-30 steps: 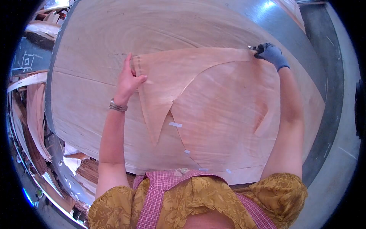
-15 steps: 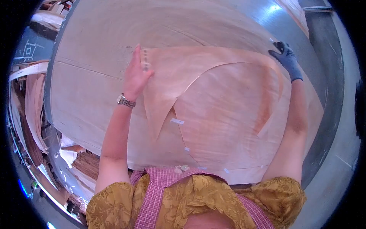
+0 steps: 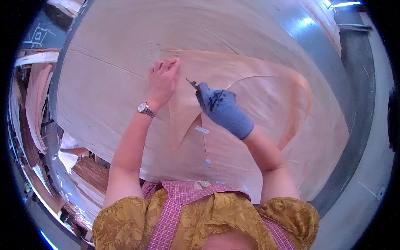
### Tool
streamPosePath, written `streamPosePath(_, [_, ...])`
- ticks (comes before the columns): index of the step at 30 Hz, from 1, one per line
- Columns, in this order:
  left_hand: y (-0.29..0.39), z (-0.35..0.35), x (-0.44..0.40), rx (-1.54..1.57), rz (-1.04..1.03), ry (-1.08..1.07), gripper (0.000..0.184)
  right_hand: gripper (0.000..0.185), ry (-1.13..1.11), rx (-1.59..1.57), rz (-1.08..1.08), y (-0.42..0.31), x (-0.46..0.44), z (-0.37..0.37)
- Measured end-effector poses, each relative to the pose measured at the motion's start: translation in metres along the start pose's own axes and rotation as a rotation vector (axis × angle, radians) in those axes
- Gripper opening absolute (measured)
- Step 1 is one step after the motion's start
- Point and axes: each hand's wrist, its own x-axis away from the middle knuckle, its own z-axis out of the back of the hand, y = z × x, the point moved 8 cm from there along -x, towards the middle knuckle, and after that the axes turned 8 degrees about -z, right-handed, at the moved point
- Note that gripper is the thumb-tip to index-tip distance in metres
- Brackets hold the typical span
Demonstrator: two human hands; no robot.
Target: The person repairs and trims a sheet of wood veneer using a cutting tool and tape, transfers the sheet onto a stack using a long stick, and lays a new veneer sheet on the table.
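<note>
My left hand (image 3: 163, 81), bare and with a wristwatch (image 3: 146, 108), is at the upper left corner of a thin wood veneer sheet (image 3: 233, 62). Its fingers are bent and drawn together on the sheet's left edge. Just to the right is my right hand (image 3: 221, 107) in a blue-grey glove, closed around a dark, narrow knife-like tool (image 3: 193, 83) that points up and left. A curved opening and a pointed flap (image 3: 183, 125) show in the sheet. Underneath lies more pale veneer (image 3: 250, 121), with pieces of white tape (image 3: 202, 130) along a seam.
A large veneer-covered table (image 3: 104, 100) spreads out ahead, with a shiny metal strip (image 3: 302, 27) at the upper right. Stacked veneer offcuts (image 3: 89, 173) stand at the lower left. More sheets (image 3: 37, 96) hang or lie along the left side.
My right hand has come from the sheet's upper right corner to beside my left hand, and the tool now shows. My left hand's fingers have gone from stretched out to bent.
</note>
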Motion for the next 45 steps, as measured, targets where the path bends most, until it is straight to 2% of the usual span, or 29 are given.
streamPosePath(5, [-0.006,0.000,-0.001,0.049,-0.139,-0.113,0.068,0.018,0.068,0.123,0.065,-0.016,-0.013,-0.034])
streamPosePath(8, [-0.008,0.000,-0.003,0.171,-0.179,-0.237,0.083,0.015,-0.011,0.093,0.081,-0.024,-0.021,-0.039])
streamPosePath(11, [-0.002,0.002,-0.006,0.195,-0.154,-0.339,0.101,0.016,0.069,0.151,0.175,-0.029,-0.023,-0.040])
streamPosePath(14, [0.001,0.002,-0.007,0.099,-0.143,-0.363,0.110,0.014,0.129,0.186,0.353,-0.034,-0.030,-0.050])
streamPosePath(17, [0.004,-0.001,-0.004,0.039,-0.117,-0.390,0.113,0.012,0.137,0.182,0.350,-0.040,-0.034,-0.043])
streamPosePath(20, [0.000,-0.005,-0.009,0.014,-0.085,-0.455,0.113,0.011,0.053,0.294,0.318,-0.033,-0.024,-0.048])
streamPosePath(23, [-0.004,-0.011,-0.003,-0.031,-0.137,-0.348,0.113,0.011,-0.048,0.297,0.200,-0.011,-0.005,-0.047])
streamPosePath(26, [-0.003,-0.015,-0.002,-0.055,-0.116,-0.373,0.113,0.012,-0.046,0.228,0.292,-0.006,-0.006,-0.042])
streamPosePath(29, [-0.003,-0.016,-0.001,-0.105,-0.129,-0.372,0.114,0.013,-0.116,0.362,0.349,-0.022,-0.014,-0.042])
streamPosePath(32, [-0.005,-0.018,-0.001,-0.079,-0.159,-0.338,0.115,0.012,0.030,0.385,0.367,-0.014,0.005,-0.040])
streamPosePath(35, [-0.009,-0.024,0.000,-0.098,-0.134,-0.338,0.115,0.012,-0.106,0.341,0.175,0.012,0.020,-0.046])
streamPosePath(38, [-0.006,-0.019,-0.003,-0.112,-0.093,-0.412,0.115,0.017,-0.295,0.376,0.093,0.029,0.031,-0.058])
streamPosePath(45, [-0.003,-0.014,-0.004,-0.106,-0.099,-0.446,0.115,0.015,-0.182,0.475,0.144,0.056,0.053,-0.067])
